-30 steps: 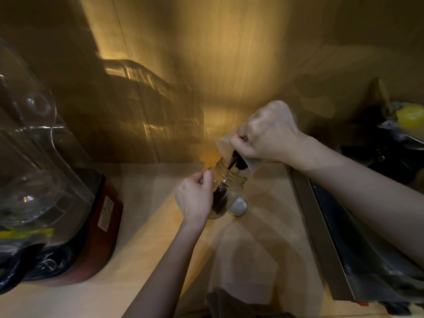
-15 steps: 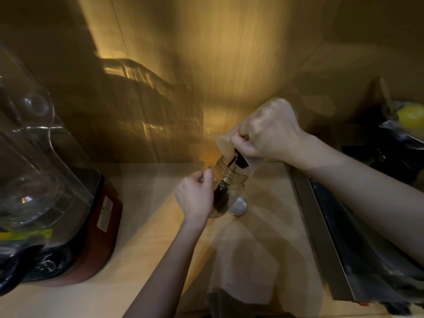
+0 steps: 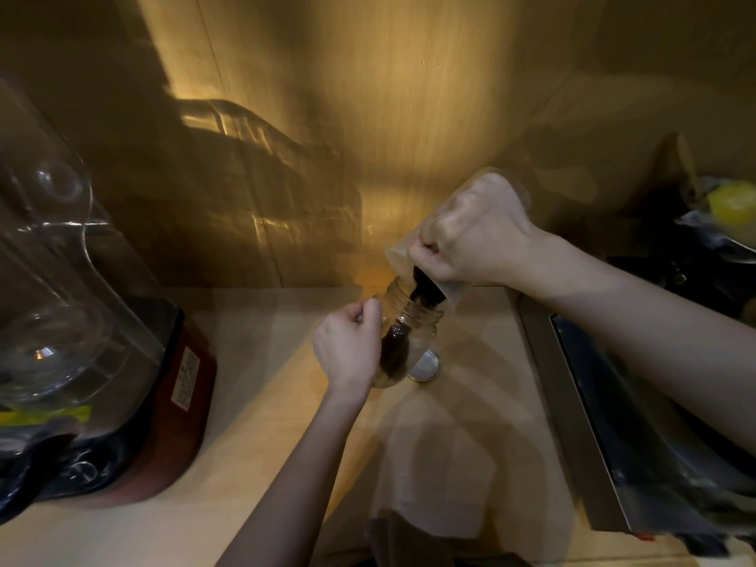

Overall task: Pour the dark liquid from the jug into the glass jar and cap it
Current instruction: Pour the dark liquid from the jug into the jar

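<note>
A clear glass jar (image 3: 417,321) stands tilted on the wooden counter, with dark liquid pooled down its left side. My left hand (image 3: 347,347) grips the jar's body from the left. My right hand (image 3: 470,239) holds a translucent plastic jug (image 3: 450,286) tipped steeply over the jar's mouth, and a dark stream runs from its lip into the jar. A round metal cap (image 3: 425,365) lies flat on the counter just right of the jar's base.
A large blender with a clear cover and red base (image 3: 122,386) fills the left side. A steel sink edge (image 3: 572,411) runs along the right. A yellow object (image 3: 732,202) sits at the far right. A wooden wall rises behind the counter (image 3: 262,423).
The jug has tipped slightly further and my right hand has risen a little. The dark liquid in the jar stands higher. My left hand has stayed on the jar.
</note>
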`<action>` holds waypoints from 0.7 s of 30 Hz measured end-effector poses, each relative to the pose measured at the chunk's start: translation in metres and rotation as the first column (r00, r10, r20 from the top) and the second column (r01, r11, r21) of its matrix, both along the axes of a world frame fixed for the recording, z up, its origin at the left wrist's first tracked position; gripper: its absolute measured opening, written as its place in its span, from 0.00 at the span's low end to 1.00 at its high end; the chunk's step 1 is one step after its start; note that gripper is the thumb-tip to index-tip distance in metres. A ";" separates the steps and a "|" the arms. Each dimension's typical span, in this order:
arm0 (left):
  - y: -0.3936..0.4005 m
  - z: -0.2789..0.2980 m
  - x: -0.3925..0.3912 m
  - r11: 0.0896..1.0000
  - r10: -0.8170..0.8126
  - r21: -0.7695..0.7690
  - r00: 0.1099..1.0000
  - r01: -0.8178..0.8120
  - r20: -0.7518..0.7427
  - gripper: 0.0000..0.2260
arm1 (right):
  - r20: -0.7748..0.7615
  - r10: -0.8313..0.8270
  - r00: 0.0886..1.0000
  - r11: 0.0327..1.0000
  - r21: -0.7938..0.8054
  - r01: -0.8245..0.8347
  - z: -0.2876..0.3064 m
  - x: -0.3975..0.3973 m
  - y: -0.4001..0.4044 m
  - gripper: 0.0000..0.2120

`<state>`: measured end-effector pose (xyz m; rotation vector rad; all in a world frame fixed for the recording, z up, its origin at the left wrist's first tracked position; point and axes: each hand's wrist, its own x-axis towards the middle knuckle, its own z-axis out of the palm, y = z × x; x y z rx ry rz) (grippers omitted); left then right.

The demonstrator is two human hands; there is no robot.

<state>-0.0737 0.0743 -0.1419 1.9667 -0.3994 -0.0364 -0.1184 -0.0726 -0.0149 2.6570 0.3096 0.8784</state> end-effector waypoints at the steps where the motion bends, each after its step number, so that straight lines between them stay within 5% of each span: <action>1: 0.000 0.001 0.000 1.000 -0.001 0.001 1.000 0.001 0.001 0.20 | -0.002 0.000 1.000 1.000 0.006 0.000 0.000 0.001 0.000 0.21; 21: 0.000 0.001 -0.001 1.000 -0.007 -0.017 1.000 0.007 -0.025 0.19 | 0.004 -0.003 1.000 1.000 0.001 0.003 0.003 0.002 0.001 0.21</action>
